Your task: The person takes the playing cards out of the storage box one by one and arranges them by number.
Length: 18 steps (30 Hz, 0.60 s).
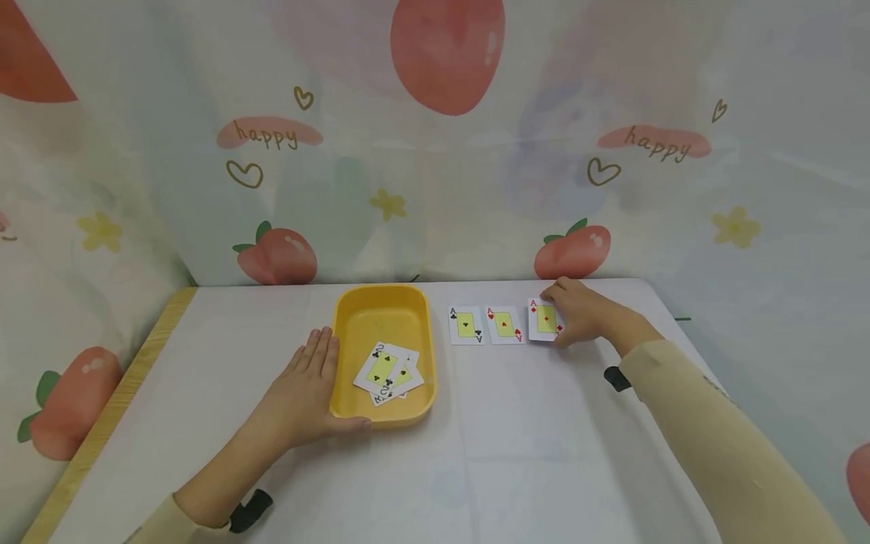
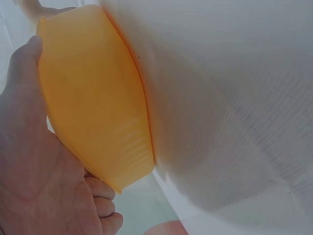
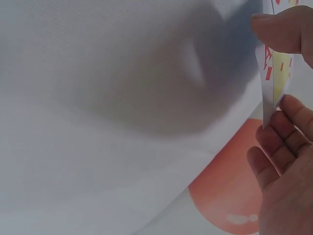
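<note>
Ace of diamonds (image 1: 546,319) is what my right hand (image 1: 584,311) holds, pinched with my thumb on its near edge and my fingers on its far edge. It should be very light, thin and a bit springy, so a hard squeeze could make it curl. I think its face would be smooth and slippery. The best place to hold it is by two edges across from each other, softly, just like this.

My palm is to the right of the card, and its left part sticks out past my fingers with the red A showing. I can't tell if its underside touches the worktop (image 1: 530,423).

Just to its left is the ace of hearts (image 1: 505,325), and next to that is a black ace (image 1: 465,325). All three make a row near the worktop's back edge, with my card closest to the back right corner.

Left of the row is a yellow tray (image 1: 374,313), also near the back edge. Some more cards (image 1: 383,368) lie in a messy heap near its front right corner, with a black two on top. My left hand (image 1: 306,385) holds nothing tight: its fingers lie straight along the tray's left side, and its thumb rests at the front edge.
</note>
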### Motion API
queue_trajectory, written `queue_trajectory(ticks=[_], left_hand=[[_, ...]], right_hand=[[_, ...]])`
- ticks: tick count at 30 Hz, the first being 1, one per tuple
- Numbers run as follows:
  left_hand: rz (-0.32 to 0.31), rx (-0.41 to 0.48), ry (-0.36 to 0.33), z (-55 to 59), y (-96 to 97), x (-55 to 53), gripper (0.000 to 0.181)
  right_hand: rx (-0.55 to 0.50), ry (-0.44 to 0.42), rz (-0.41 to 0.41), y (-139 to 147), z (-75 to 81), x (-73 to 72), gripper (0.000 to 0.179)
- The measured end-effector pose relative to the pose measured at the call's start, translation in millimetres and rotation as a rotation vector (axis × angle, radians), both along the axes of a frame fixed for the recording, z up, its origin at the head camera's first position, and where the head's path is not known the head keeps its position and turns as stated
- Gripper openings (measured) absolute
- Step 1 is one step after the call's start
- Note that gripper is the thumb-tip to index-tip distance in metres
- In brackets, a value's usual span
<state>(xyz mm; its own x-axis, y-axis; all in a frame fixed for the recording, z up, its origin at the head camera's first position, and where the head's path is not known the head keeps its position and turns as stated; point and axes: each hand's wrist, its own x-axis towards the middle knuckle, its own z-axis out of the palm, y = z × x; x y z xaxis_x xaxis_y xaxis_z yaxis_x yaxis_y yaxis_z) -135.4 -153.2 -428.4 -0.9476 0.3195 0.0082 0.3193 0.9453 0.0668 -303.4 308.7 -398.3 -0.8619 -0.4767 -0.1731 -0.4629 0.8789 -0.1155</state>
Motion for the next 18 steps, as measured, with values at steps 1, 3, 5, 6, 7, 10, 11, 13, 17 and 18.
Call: queue_trajectory(ticks=[1,3,5,6,7,10,11,13,17,18], left_hand=[[0.004,-0.002,-0.002,0.0,-0.1,-0.2,0.141],[0.011,0.0,-0.007,0.1,-0.6,0.0,0.141],[0.014,0.006,-0.011,0.1,-0.6,-0.2,0.141],[0.015,0.006,-0.011,0.1,-0.7,-0.1,0.14],[0.015,0.006,-0.01,0.1,-0.8,-0.1,0.14],[0.012,0.007,-0.005,0.0,-0.7,-0.2,0.139],[0.012,0.005,-0.003,0.0,-0.7,-0.4,0.139],[0.011,0.005,0.001,0.1,-0.6,-0.7,0.139],[0.008,0.002,0.001,0.9,0.1,-1.2,0.139],[0.006,0.002,0.0,1.2,0.1,-1.1,0.139]], right_hand=[[0.001,0.002,0.004,0.1,-0.5,-1.1,0.08],[0.004,0.0,0.007,0.4,-1.7,-3.4,0.079],[0.006,-0.007,0.006,0.3,-3.0,-5.4,0.079],[0.005,-0.011,0.005,0.4,-3.9,-6.4,0.079],[0.006,-0.015,0.003,0.5,-5.2,-7.5,0.079],[0.013,-0.032,-0.009,1.2,-9.7,-10.3,0.079],[0.014,-0.037,-0.012,1.6,-11.2,-11.0,0.079],[0.016,-0.047,-0.016,2.5,-14.0,-12.2,0.079],[0.02,-0.056,-0.022,4.1,-17.3,-13.7,0.08],[0.019,-0.058,-0.026,4.4,-18.0,-14.3,0.08]])
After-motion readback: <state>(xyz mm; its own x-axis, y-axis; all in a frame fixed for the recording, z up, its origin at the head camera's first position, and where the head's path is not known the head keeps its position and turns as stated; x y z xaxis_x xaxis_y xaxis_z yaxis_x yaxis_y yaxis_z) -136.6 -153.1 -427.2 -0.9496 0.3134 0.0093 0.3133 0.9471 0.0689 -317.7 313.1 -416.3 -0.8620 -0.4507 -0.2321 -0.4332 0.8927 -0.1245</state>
